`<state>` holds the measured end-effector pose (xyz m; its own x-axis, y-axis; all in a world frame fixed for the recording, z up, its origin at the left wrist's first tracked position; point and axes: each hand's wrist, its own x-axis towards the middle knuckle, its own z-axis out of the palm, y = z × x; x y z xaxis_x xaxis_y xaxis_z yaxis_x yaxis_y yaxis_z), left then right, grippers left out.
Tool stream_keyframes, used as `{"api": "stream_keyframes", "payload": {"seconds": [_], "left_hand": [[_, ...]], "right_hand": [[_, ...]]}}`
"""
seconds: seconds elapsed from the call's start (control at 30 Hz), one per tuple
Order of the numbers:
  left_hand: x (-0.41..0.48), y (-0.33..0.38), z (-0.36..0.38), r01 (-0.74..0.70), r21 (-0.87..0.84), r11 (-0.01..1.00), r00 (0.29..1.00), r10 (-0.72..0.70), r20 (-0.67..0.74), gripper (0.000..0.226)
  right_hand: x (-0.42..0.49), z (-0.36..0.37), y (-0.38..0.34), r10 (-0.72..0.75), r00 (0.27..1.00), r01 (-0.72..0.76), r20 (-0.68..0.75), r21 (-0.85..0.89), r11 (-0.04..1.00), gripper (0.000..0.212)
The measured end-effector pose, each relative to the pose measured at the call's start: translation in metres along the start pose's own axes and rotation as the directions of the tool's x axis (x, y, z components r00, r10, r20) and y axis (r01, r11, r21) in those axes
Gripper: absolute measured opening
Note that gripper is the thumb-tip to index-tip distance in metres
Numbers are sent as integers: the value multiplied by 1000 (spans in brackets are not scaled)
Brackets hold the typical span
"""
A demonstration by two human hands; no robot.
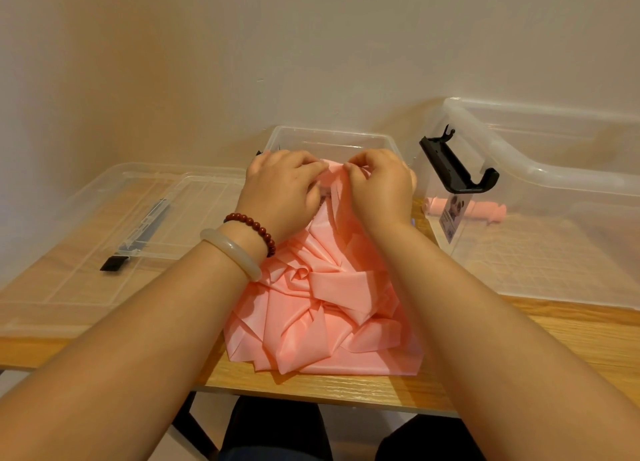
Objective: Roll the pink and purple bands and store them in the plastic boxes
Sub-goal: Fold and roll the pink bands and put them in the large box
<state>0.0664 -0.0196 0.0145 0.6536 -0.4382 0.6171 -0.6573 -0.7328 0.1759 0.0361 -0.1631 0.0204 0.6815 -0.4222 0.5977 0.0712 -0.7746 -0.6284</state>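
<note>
Left hand (280,190) and right hand (379,187) both pinch the far end of the pink band (322,308) (crumpled, loose) on the table (346,389).

Crumpled pink band (325,308) (far end pinched) beside clear boxes (554,218).

Both forearms come in from the bottom corners and converge fwd toward the middle, wrists roughly straight and apart. L grip (280,188) is palm down, knuckles up, w/ fingers (313,168) curled inward, pinching the far end of the band (329,304). R grip (381,187) mirrors it: palm down, fingers curled, pinching the same end. The two sets of fingertips nearly meet.
</note>
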Motion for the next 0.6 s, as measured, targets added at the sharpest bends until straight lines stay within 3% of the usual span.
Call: {"api": "stream_keyframes", "payload": {"seconds": [0.1,0.37,0.6], "left_hand": [[2,0,-3,9,21,1000,999,-9,36,35],[4,0,-4,0,53,999,998,-3,67,38],[-1,-2,-5,-10,24,1000,997,9,71,39]], "right_hand": [[-4,2,0,22,999,-18,-50,75,997,14],[-2,0,3,65,995,-63,-81,32,998,17],[-9,6,1,-140,990,141,26,-79,987,19]]}}
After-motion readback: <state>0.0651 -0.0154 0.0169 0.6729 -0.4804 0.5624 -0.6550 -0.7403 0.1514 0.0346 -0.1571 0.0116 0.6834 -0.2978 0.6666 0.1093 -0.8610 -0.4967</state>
